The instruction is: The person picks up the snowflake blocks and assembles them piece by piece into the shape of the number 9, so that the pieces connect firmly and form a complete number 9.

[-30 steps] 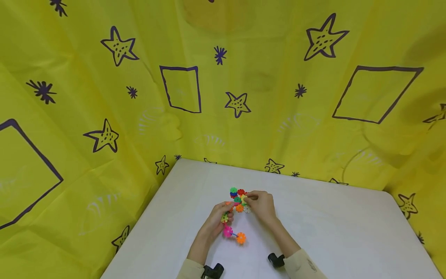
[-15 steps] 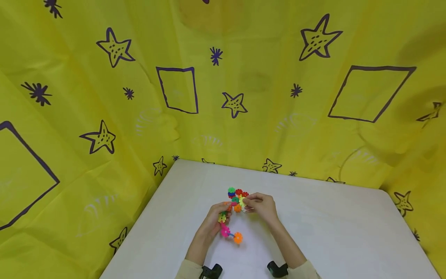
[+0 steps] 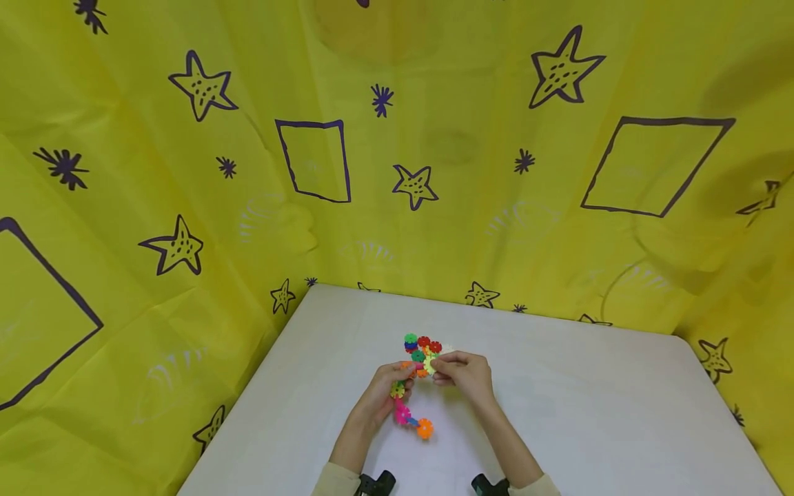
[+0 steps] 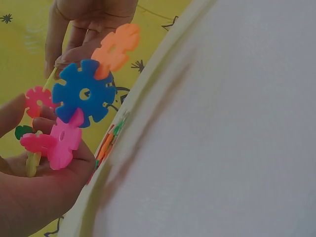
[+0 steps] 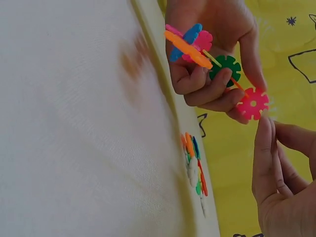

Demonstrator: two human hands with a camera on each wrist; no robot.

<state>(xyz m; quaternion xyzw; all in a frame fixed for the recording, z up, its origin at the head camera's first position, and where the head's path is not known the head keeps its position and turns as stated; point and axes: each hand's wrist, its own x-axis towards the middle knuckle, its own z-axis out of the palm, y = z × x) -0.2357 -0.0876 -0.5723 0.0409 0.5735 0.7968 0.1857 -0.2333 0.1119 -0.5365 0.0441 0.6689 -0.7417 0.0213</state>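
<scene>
My left hand [image 3: 380, 394] holds a chain of notched plastic flower discs above the table. In the left wrist view, orange [image 4: 116, 49], blue [image 4: 84, 94] and pink discs [image 4: 64, 140] hang from its near end. The right wrist view shows a green disc [image 5: 225, 69] among the left fingers and a pink disc [image 5: 253, 103] at the far end. My right hand [image 3: 471, 379] pinches a pale yellow disc [image 3: 430, 364] against that pink end. Seen edge-on in the left wrist view, it meets the pink disc; how deeply their notches engage, I cannot tell.
Several loose discs [image 3: 424, 341] in red, green, blue, orange and white lie on the white table [image 3: 595, 406] just beyond the hands. A yellow cloth [image 3: 484, 234] with dark stars and squares hangs around the table.
My right hand has brought the yellow disc slightly nearer and lower, to the chain's pink end. The hanging orange disc dips a little. The head view has shifted slightly.
</scene>
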